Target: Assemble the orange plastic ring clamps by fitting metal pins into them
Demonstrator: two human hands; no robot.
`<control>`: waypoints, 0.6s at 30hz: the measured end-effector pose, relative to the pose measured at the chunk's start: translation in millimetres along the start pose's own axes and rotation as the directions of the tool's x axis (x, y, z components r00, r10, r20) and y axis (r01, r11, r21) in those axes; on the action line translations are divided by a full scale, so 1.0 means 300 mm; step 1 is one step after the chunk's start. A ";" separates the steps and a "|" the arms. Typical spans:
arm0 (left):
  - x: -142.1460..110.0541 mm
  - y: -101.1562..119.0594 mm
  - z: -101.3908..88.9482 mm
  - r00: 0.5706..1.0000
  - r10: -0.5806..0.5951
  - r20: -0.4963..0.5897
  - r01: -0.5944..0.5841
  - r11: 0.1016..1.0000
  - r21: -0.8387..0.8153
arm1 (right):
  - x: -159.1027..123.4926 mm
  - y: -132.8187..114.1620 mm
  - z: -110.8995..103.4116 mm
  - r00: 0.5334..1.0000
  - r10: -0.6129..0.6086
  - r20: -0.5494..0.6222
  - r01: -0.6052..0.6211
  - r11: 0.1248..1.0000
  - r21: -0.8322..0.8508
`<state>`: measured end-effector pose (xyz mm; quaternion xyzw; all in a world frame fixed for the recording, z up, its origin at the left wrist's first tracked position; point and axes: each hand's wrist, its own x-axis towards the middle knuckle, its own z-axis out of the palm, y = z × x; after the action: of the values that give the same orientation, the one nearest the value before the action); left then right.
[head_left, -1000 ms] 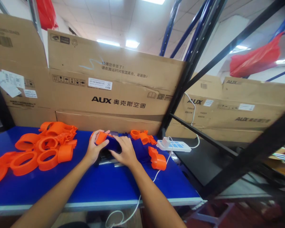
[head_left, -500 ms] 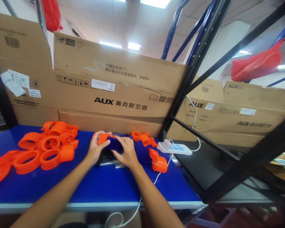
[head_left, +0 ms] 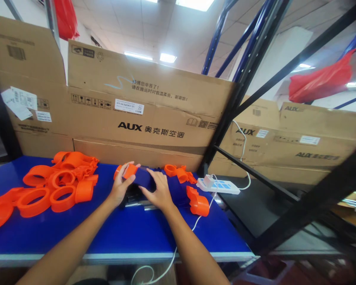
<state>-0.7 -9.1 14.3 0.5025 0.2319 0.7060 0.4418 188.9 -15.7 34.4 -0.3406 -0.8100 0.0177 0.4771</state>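
Observation:
My left hand (head_left: 118, 189) is closed around an orange plastic piece (head_left: 131, 170), thumb in front and fingers over the top. Against that piece's right side sits a smooth dark blue piece (head_left: 144, 178), its full shape partly covered by my hands. My right hand (head_left: 160, 192) grips the blue piece from the right, with thumb below and fingers at the upper edge. Both pieces are held just above the blue tabletop (head_left: 127, 233). Under them lie some dark and silvery items (head_left: 134, 201), too hidden to name.
Several orange ring-shaped parts (head_left: 62, 178) are heaped on the left. More orange parts (head_left: 180, 173) lie behind my right hand, and one orange part (head_left: 198, 202) is to its right. A white power strip (head_left: 218, 185) trails a cable over the table edge. Cardboard (head_left: 154, 114) stands behind.
The held pieces have been turned slightly, so more of the blue surface faces me and the orange along its top edge no longer shows. Both hands stay in nearly the same place.

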 end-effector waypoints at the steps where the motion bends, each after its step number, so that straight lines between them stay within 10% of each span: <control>1: 0.000 -0.001 -0.001 0.999 -0.020 0.030 0.022 0.999 -0.039 | 0.002 0.001 0.000 0.999 0.037 -0.021 -0.036 0.998 0.051; 11: -0.049 -0.050 0.021 0.872 -0.190 0.451 0.147 0.981 0.130 | 0.004 0.059 0.055 0.850 0.525 -0.038 -0.380 0.662 0.646; 18: -0.053 -0.066 0.028 0.954 -0.106 0.279 0.091 0.994 0.068 | -0.002 0.060 0.081 0.915 0.393 -0.094 -0.310 0.833 0.458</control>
<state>16.3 -13.7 -5.8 0.5977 0.2105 0.5977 0.4911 179.5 5.0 14.3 -0.3693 -0.6609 0.2537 0.6020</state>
